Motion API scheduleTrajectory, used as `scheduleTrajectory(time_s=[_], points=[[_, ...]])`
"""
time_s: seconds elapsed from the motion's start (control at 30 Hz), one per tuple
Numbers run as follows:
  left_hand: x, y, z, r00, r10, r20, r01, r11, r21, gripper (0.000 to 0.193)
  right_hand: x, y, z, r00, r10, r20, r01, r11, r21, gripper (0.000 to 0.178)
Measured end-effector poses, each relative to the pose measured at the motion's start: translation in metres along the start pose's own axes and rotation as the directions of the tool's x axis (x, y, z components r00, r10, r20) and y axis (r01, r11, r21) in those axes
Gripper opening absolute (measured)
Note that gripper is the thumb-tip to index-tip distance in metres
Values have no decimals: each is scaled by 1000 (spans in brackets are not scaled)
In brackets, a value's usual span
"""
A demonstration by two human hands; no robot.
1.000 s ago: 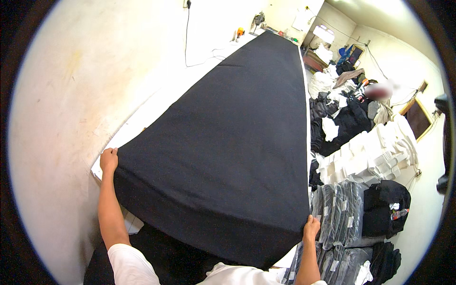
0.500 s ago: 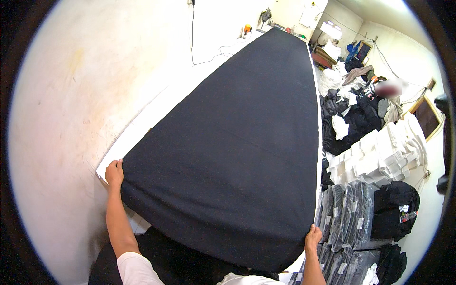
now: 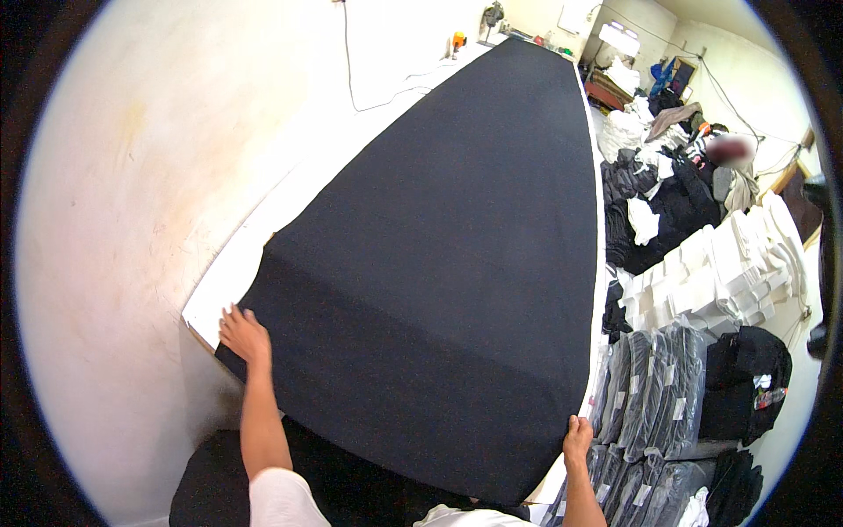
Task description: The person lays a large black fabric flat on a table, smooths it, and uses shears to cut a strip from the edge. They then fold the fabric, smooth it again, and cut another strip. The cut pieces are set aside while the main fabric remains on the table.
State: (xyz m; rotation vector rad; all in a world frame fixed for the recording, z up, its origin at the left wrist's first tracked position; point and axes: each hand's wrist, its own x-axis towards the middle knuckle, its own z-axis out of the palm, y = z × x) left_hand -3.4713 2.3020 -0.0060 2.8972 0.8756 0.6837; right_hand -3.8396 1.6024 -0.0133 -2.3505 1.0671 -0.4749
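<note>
A long sheet of black cloth [image 3: 439, 246] is spread over a white table [image 3: 219, 272], running from near me to the far end. At the near left corner, my left hand [image 3: 246, 336] rests with fingers apart, partly on the cloth's edge and partly over the white top. My right hand [image 3: 577, 439] pinches the cloth's right edge near the front, thumb on top; its fingers underneath are hidden. The near edge of the cloth hangs over the table's front, and its left edge curves inward, baring white table there.
To the right stand stacks of plastic-wrapped dark garments [image 3: 654, 386], folded white pieces [image 3: 720, 272] and a heap of black and white clothing [image 3: 667, 202]. Along the left runs a pale wall [image 3: 114, 220] with a hanging cable [image 3: 349, 70]. A small orange object [image 3: 458, 40] sits near the far end.
My left hand has let go of the cloth's left corner and moved right and slightly nearer, its fingers spreading. The cloth's left edge shifted inward and its near folds flattened. The right hand stays put.
</note>
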Motion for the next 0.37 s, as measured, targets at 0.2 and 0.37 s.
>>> scheduleTrajectory(time_s=[0.2, 0.37], points=[[-195, 63, -45, 926, 101, 364, -83, 994, -65, 57, 25, -1, -16, 917, 186, 353, -288, 921, 262, 28], [-367, 158, -148, 901, 372, 224, -102, 684, -723, 29, 55, -5, -35, 710, 81, 699, -478, 785, 395, 39]])
